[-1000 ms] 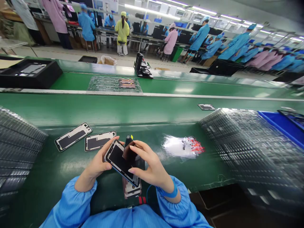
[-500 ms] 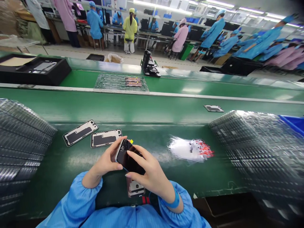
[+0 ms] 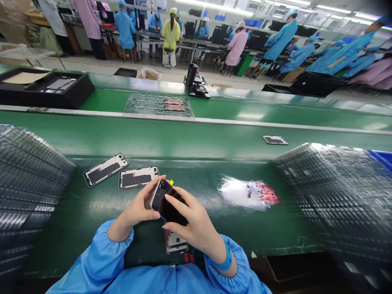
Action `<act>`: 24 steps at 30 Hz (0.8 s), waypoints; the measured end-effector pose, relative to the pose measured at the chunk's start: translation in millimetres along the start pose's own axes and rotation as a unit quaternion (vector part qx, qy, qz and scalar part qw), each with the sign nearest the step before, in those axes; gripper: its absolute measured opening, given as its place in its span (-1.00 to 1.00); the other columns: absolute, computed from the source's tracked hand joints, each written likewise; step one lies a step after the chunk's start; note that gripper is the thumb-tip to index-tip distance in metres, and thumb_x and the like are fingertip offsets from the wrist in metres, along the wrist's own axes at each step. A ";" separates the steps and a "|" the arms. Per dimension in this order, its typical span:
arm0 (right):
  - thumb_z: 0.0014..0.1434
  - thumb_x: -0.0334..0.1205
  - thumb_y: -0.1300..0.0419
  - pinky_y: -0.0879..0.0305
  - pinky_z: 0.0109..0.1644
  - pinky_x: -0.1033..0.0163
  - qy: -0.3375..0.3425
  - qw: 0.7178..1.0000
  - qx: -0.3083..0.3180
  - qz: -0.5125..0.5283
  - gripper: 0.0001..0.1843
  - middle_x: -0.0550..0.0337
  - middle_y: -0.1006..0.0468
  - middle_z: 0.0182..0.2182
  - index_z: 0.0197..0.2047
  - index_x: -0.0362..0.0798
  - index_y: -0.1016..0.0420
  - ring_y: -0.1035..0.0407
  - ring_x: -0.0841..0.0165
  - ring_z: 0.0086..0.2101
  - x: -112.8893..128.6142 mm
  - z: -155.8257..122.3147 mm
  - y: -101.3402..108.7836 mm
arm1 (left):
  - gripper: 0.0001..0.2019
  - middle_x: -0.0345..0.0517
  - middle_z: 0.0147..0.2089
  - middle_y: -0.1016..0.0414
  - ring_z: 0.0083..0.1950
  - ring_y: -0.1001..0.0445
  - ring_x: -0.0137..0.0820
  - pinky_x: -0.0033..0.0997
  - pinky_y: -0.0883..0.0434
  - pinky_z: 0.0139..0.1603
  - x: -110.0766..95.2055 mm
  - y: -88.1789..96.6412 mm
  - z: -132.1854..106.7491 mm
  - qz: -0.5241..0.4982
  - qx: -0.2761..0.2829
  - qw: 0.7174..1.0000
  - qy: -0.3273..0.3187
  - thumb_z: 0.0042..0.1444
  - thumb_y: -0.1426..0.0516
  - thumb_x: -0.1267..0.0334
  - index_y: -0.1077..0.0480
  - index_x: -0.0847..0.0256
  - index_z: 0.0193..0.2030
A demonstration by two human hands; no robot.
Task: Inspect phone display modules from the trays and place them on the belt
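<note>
A dark, glossy smartphone (image 3: 167, 204) with a light frame is held tilted between both my hands above the green bench. My left hand (image 3: 141, 206) grips its left end, thumb on the near edge and fingers at the far edge. Over the right end lies my right hand (image 3: 191, 212), a finger on the dark face and the thumb along the near edge. A yellow tab (image 3: 172, 182) sticks out past the far edge. Below the hands a pinkish phone part (image 3: 176, 241) lies on the bench, partly hidden. Two phone panels (image 3: 105, 170) (image 3: 138, 177) rest to the left.
Stacks of clear plastic trays (image 3: 27, 196) (image 3: 333, 192) stand on both sides. A pile of clear strips with red ends (image 3: 249, 193) lies at right. Beyond are another panel (image 3: 275, 140), a clear tray (image 3: 143, 105), a black fixture (image 3: 196, 83) and a black box (image 3: 45, 92).
The view has shifted slightly, so the scene sits a little further right. Both hands keep their hold on the smartphone, and reflections on its dark face differ.
</note>
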State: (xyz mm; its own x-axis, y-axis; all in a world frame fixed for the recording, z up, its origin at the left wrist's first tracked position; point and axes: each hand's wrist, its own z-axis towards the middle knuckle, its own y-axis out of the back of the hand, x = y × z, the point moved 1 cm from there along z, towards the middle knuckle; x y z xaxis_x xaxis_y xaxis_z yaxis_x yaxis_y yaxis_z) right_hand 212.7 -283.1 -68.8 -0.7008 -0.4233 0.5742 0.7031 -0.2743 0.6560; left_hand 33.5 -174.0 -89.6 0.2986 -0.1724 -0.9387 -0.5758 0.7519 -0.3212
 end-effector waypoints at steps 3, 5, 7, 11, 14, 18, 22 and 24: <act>0.27 0.05 -0.27 -0.43 0.19 -0.09 0.003 1.000 0.000 -0.004 -0.37 -0.21 -0.36 0.24 0.32 -0.03 -0.35 -0.35 0.04 0.20 0.3 -0.1 0.1 | -0.11 0.05 0.34 -0.39 0.34 -0.37 -0.02 -0.21 -0.31 0.31 0.9 1.1 0.0 0.014 0.003 1.000 -0.002 -0.08 -0.44 0.03 -0.24 -0.06 0.41; 0.27 0.05 -0.28 -0.43 0.19 -0.09 0.004 1.000 0.000 -0.009 -0.37 -0.21 -0.35 0.25 0.32 -0.03 -0.35 -0.35 0.03 0.20 0.6 -0.3 -0.2 | -0.11 0.08 0.33 -0.40 0.33 -0.37 -0.01 -0.20 -0.31 0.31 0.9 1.7 0.0 0.030 0.001 1.000 -0.004 -0.07 -0.43 0.02 -0.23 -0.01 0.42; 0.27 0.06 -0.27 -0.42 0.20 -0.10 0.004 1.000 0.001 -0.013 -0.37 -0.22 -0.35 0.25 0.32 -0.03 -0.35 -0.35 0.04 0.19 0.9 -0.6 -0.8 | -0.09 0.11 0.31 -0.40 0.32 -0.37 0.01 -0.18 -0.30 0.31 0.5 1.9 0.0 0.047 -0.003 0.999 -0.005 -0.07 -0.42 0.00 -0.21 0.04 0.42; 0.29 0.06 -0.25 -0.41 0.21 -0.09 0.005 1.000 0.002 -0.017 -0.38 -0.22 -0.34 0.25 0.31 -0.05 -0.35 -0.34 0.05 0.20 2.6 -0.7 -1.5 | -0.09 0.11 0.30 -0.41 0.31 -0.38 0.01 -0.16 -0.30 0.32 -1.2 1.7 -0.7 0.070 -0.001 0.998 -0.005 -0.04 -0.40 -0.01 -0.19 0.06 0.43; 0.30 0.03 -0.24 -0.41 0.20 -0.08 0.014 1.000 0.001 -0.021 -0.40 -0.23 -0.32 0.26 0.31 -0.07 -0.34 -0.32 0.05 0.21 5.0 -0.1 -0.8 | -0.09 0.13 0.33 -0.38 0.33 -0.36 0.02 -0.13 -0.29 0.34 -2.8 1.7 -1.4 0.082 0.000 0.997 -0.006 -0.03 -0.40 0.00 -0.18 0.06 0.44; 0.32 0.00 -0.22 -0.40 0.21 -0.11 0.027 0.999 -0.003 -0.026 -0.42 -0.25 -0.32 0.25 0.30 -0.09 -0.35 -0.28 0.03 0.22 8.1 1.4 0.5 | -0.08 0.16 0.36 -0.34 0.35 -0.34 0.07 -0.07 -0.29 0.35 -4.2 1.9 -2.1 0.089 0.013 0.996 -0.012 -0.02 -0.39 0.02 -0.15 0.07 0.46; 0.34 0.02 -0.20 -0.38 0.21 -0.14 0.033 0.999 -0.007 -0.025 -0.43 -0.25 -0.31 0.25 0.29 -0.10 -0.35 -0.26 0.02 0.23 10.5 3.1 1.4 | -0.07 0.12 0.38 -0.33 0.36 -0.32 0.08 -0.03 -0.27 0.36 -4.8 2.7 -2.9 0.084 0.032 0.996 -0.015 -0.02 -0.40 0.03 -0.13 -0.02 0.47; 0.34 0.03 -0.19 -0.38 0.21 -0.15 0.036 0.999 -0.009 -0.025 -0.44 -0.25 -0.30 0.25 0.29 -0.11 -0.35 -0.24 0.02 0.24 11.5 3.5 1.8 | -0.09 0.08 0.39 -0.33 0.36 -0.33 0.07 -0.02 -0.26 0.36 -5.1 3.1 -3.4 0.080 0.038 0.996 -0.012 -0.02 -0.40 0.05 -0.14 -0.07 0.46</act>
State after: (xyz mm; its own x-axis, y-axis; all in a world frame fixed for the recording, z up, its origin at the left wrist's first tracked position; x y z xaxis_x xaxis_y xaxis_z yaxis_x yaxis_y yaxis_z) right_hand 205.5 -285.4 -59.3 -0.7249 -0.4696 0.5040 0.6703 -0.3122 0.6733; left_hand 27.6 -173.0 -86.2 0.2256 -0.0319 -0.9737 -0.5588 0.8145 -0.1561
